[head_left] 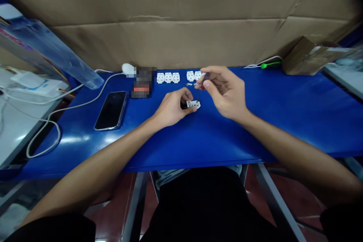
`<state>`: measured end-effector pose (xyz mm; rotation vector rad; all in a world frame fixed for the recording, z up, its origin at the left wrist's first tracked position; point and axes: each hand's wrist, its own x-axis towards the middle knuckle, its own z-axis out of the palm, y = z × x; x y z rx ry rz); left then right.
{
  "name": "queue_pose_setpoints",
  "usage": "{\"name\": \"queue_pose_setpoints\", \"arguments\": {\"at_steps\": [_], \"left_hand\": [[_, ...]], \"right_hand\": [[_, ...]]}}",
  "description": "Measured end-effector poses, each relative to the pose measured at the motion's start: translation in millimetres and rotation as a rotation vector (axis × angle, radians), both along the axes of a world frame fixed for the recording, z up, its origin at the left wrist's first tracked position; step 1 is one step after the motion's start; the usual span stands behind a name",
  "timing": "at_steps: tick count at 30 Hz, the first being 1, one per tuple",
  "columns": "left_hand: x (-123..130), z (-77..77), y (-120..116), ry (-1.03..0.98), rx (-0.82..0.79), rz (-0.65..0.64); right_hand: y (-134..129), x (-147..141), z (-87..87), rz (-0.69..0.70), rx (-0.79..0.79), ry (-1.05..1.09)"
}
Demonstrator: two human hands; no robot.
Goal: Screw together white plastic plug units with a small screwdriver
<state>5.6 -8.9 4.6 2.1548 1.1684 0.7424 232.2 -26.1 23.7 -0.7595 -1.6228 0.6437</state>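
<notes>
My left hand (171, 107) is shut on a small white electrical plug body (193, 104), with a black part showing under its edge. My right hand (224, 92) pinches a slim dark-handled screwdriver (204, 80) above that body, its thin shaft reaching down to the top of the white piece. Beyond my hands, a row of white plug bodies (168, 78) stands on the blue table (227, 136). Another group of them (190, 76) is partly hidden behind my right fingers. Tiny metal parts (189, 84) lie just in front of that group.
A black smartphone (110, 110) lies left of my hands, near a white cable (56, 119) and white mouse (128, 69). A blurred dark object (143, 82) stands beside them. A green-handled tool (268, 65) and cardboard box (300, 58) sit at the back right, against a cardboard wall (181, 19).
</notes>
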Motion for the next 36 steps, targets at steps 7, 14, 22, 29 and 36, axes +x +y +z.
{"name": "queue_pose_setpoints", "arguments": {"at_steps": [7, 14, 22, 29, 36], "left_hand": [[-21, -0.5, 18, -0.063, 0.018, -0.297], [-24, -6.1, 30, 0.005, 0.071, -0.022], [-18, 6.2, 22, 0.296, 0.032, 0.177], [-15, 9.7, 18, 0.434, 0.042, 0.154], [-16, 7.7, 18, 0.463, 0.052, 0.127]], "right_hand": [[18, 22, 0.6, 0.041, 0.09, -0.125], [29, 40, 3.1, 0.228, 0.105, -0.644], [47, 37, -3.8, 0.352, 0.065, -0.943], [75, 24, 12.6, 0.255, 0.077, -1.015], [149, -5, 27.0, 0.084, 0.152, -1.164]]}}
